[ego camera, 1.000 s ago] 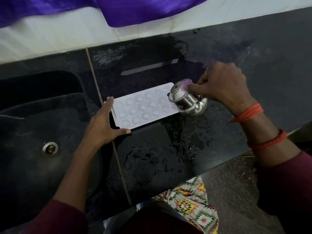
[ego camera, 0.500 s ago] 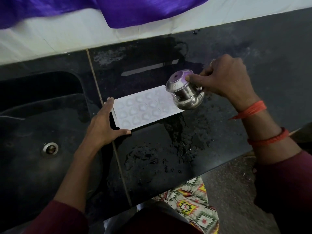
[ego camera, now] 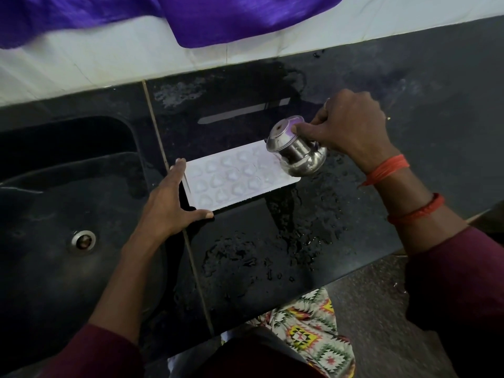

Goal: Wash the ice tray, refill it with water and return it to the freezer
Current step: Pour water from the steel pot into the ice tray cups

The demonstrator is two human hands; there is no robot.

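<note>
At far left a dark sink [ego camera: 54, 192] is sunk into the black counter [ego camera: 436, 105], its steel drain [ego camera: 81, 240] near the front. Just right of the sink's edge lies the left hand [ego camera: 169, 203]. It is open, with straight fingers laid along the short left end of the tray [ego camera: 231, 177] and the thumb stretched out against the tray's near left corner. It braces the tray rather than clasping it.

The tray is white, lies flat on the counter, and runs aslant from the left hand up toward the right hand. Its small rounded cups glisten (whether each one holds water cannot be told).

Over the tray's right end hangs a steel pot [ego camera: 300, 156], tipped with its mouth turned left and toward the camera and its round belly low over the tray's far right corner. Whether pot and tray touch cannot be told. The right hand [ego camera: 351, 129] grips the pot, fingers curled round it and the thumb lying on the rim. Red threads [ego camera: 387, 167] circle that wrist.

In front of the tray, water [ego camera: 300, 227] is splashed across the counter. A purple cloth [ego camera: 231, 17] hangs along the top edge of the view, over the white wall [ego camera: 81, 64].
</note>
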